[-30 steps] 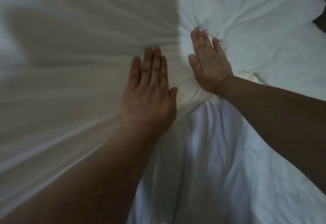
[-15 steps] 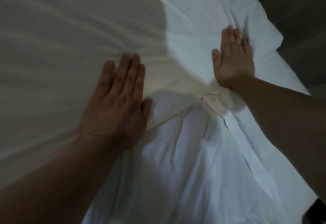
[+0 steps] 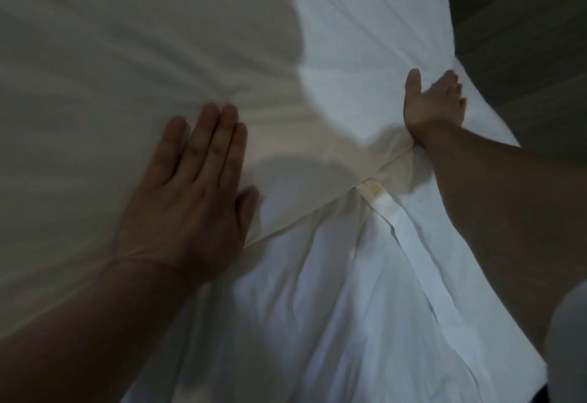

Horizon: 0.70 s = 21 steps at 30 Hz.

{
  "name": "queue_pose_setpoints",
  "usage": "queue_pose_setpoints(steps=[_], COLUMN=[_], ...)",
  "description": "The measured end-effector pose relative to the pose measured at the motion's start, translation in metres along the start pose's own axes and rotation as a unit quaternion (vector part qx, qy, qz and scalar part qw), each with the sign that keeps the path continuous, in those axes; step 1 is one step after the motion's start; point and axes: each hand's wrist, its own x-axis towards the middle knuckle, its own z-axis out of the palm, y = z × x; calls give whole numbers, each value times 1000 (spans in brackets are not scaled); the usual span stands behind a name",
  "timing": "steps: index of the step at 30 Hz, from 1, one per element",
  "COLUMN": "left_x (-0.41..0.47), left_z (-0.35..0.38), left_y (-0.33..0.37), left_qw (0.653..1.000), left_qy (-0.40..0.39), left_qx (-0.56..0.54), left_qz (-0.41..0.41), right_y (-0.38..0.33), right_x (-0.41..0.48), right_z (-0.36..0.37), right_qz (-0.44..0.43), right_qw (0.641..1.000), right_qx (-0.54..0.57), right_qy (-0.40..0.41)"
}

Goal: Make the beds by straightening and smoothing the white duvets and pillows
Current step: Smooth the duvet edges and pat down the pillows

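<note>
A white duvet [image 3: 111, 85] fills most of the view, shadowed and softly creased on the left. My left hand [image 3: 187, 193] lies flat on it, fingers straight and together, palm pressing the cloth. My right hand [image 3: 435, 104] presses flat near the duvet's right edge, thumb spread, fingers reaching toward the edge where the fabric bunches. Below both hands a second white layer [image 3: 317, 323] lies wrinkled, with a hemmed band and a small yellowish tag [image 3: 373, 188] between my arms.
The bed's right edge [image 3: 495, 116] runs diagonally down the right side. Beyond it is dark grey floor [image 3: 524, 37]. A pale sleeve or cloth [image 3: 568, 339] shows at the lower right corner.
Both hands have slid apart over the duvet: the left hand moved left and down, the right hand moved right to the bed's edge. The cloth between them looks flatter.
</note>
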Motion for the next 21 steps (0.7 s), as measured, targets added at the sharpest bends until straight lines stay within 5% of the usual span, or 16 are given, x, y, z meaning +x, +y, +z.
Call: queue_pose_setpoints(steps=[15,18,21], left_x=[-1,0,0], left_z=[0,-3,-6], left_y=[1,3,3], left_qw=[1000,1000,1000], left_qy=[-3,-17,-20], left_qx=[7,4,13], left_qz=[0,-1,-3], right_y=[-15,-43,-83], right_x=[-30,-85,-154], right_z=[-9,-2,28], right_qz=[-34,-183,-378], right_qw=[999,982,925], right_qx=[-16,-35,28], right_qy=[14,27,31])
